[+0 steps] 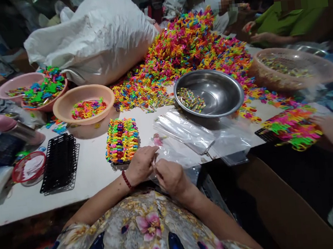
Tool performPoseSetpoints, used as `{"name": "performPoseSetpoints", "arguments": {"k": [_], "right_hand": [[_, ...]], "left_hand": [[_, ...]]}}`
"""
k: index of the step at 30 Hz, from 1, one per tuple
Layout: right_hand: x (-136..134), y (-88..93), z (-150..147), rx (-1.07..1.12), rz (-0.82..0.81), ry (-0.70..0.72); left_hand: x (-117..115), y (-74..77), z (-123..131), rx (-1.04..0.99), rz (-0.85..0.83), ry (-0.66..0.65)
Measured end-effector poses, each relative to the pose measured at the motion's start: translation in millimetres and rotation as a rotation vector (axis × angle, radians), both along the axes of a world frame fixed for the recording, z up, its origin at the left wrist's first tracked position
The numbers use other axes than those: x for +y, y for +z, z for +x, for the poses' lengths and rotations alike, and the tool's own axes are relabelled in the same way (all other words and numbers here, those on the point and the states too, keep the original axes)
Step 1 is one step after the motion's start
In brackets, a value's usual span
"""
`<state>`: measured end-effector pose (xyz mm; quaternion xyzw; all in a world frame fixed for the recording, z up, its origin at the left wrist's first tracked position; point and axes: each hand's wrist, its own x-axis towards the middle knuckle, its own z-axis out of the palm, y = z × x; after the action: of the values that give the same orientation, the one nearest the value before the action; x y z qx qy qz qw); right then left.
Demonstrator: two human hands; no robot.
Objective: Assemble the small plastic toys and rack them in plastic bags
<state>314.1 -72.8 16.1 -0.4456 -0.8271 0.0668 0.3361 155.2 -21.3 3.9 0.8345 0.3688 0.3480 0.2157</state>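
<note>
My left hand [141,164], with a red bead bracelet at the wrist, is closed at the table's front edge. Close beside it, my right hand [172,176] is curled into a loose fist. Both pinch a clear plastic bag [169,152], which spreads over the table past my fingertips; the exact grip is partly hidden. A small pink piece [157,140] shows at the bag's far end. Just beyond my left hand stands a black rack [120,163] packed with rows of colourful plastic toys [122,139].
Flat clear bags [185,132] lie before a steel bowl [225,90]. A large toy pile [188,47] and a white sack [95,41] fill the back. Left are an orange basin [60,108], black racks [59,161] and a bottle [21,130]. A co-worker's hand [330,127] holds toys at right.
</note>
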Motion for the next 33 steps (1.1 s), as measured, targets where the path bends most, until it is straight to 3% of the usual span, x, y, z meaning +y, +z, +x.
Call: {"name": "performPoseSetpoints", "arguments": {"k": [4,8,12,15,18,22,25,29,31,33], "right_hand": [[24,-5.2,9,-0.128,0.056,-0.271],[64,3.6,24,-0.233,-0.033,-0.538],[90,17.4,17,-0.254,-0.045,-0.545],[107,17.2,6,-0.307,-0.074,-0.507],[135,10.9,2,-0.281,-0.101,-0.566],[182,5.3,-1,0.055,-0.136,-0.639],[214,3.3,-13,0.547,-0.388,-0.575],[243,0.6,-35,1.318,-0.850,-0.195],[253,-1.8,-42,1.513,-0.915,-0.063],[260,-6.9,-49,1.577,-0.894,-0.037]], "left_hand": [[17,-2.0,-12,-0.088,0.029,0.230],[34,13.3,-31,-0.074,0.101,0.154],[46,25.5,-42,0.017,0.103,0.082],[55,28.7,-50,0.000,0.158,0.139],[73,32.6,-66,-0.038,0.155,0.235],[119,41.1,-95,-0.232,0.048,0.565],[156,45.3,-112,-0.453,-0.220,0.680],[186,44.0,-122,-0.870,-0.744,0.415],[194,38.7,-125,-1.050,-0.769,0.303],[198,29.4,-128,-1.153,-0.658,0.282]]}}
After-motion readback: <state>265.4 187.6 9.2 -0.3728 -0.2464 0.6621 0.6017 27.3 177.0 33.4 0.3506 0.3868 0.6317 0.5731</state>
